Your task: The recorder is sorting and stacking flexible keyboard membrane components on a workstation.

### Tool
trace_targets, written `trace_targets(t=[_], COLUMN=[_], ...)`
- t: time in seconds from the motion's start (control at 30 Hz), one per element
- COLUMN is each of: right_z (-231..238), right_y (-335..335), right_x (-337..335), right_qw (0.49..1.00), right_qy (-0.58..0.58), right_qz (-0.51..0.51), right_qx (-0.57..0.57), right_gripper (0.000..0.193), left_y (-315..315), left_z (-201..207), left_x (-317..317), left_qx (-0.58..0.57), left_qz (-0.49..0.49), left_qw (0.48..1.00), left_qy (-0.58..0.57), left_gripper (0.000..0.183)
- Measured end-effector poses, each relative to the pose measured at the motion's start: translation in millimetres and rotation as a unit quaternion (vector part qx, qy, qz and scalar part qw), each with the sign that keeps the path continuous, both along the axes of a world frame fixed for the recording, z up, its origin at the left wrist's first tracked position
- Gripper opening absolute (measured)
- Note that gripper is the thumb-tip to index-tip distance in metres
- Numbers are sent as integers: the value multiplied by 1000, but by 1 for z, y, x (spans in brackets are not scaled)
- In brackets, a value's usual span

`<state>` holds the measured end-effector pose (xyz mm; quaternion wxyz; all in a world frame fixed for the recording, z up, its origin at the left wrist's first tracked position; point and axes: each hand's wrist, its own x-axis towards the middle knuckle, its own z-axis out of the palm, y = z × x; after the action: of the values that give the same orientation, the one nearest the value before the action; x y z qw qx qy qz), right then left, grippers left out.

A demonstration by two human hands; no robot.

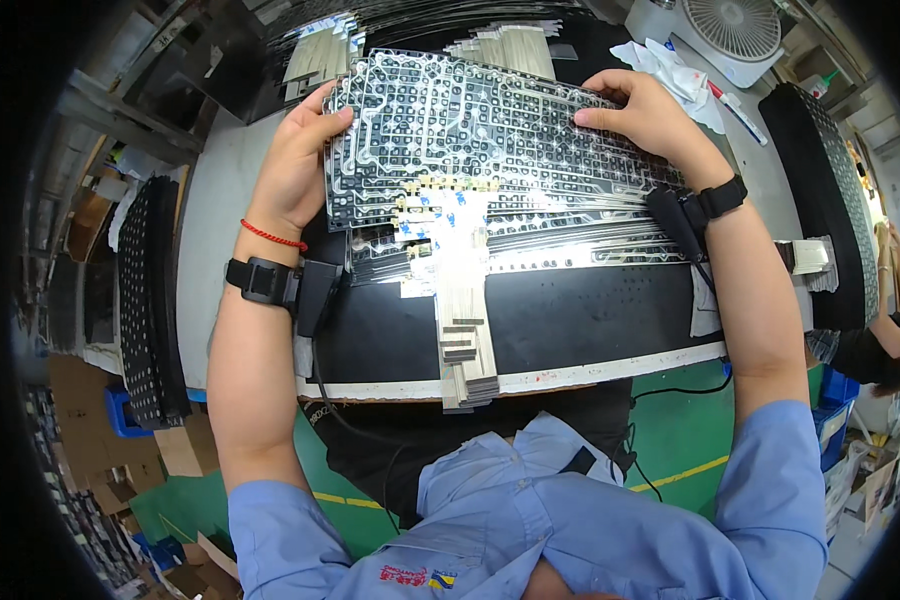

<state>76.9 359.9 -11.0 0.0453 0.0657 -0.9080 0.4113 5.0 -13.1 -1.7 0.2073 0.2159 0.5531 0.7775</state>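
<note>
Gripping patterned sheets (470, 120): left hand (295, 160) at left, right hand (642, 112) far right! Cardboard box (183, 450) near left, contents unclear; shirt (620, 520) shows red lettering (402, 576).

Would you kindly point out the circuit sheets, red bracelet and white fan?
Circuit sheets (490, 115), head view: top sheet's middle.
Red bracelet (273, 238), head view: middle of its cord.
White fan (733, 27), head view: its round grille.
</note>
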Motion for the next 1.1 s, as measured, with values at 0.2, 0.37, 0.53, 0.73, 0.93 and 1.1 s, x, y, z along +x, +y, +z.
trace_targets(t=[0.2,0.37,0.53,0.73,0.93,1.1], right_z=[-2,2,-1,-2,-4,-5], right_y=[3,7,4,4,0,0], right_x=[-1,-1,0,-1,-1,-2], right_qw=[1000,1000,999,998,998,998], right_qy=[7,8,44,56,55,31], right_qz=[9,-6,-2,8,16,5], right_qx=[-20,-2,-11,42,33,47], right_gripper=[34,36,40,40,36,37], left_y=[-2,0,0,-2,-4,-4], left_z=[4,-1,-1,-2,-3,-4], left_x=[3,1,1,-4,-5,-4], left_qx=[12,-28,-30,-10,-12,-11], left_qz=[10,43,50,22,28,23], left_qw=[1000,999,998,1000,1000,1000], left_qy=[15,9,14,-7,1,-3], left_gripper=[39,41,41,39,36,37])
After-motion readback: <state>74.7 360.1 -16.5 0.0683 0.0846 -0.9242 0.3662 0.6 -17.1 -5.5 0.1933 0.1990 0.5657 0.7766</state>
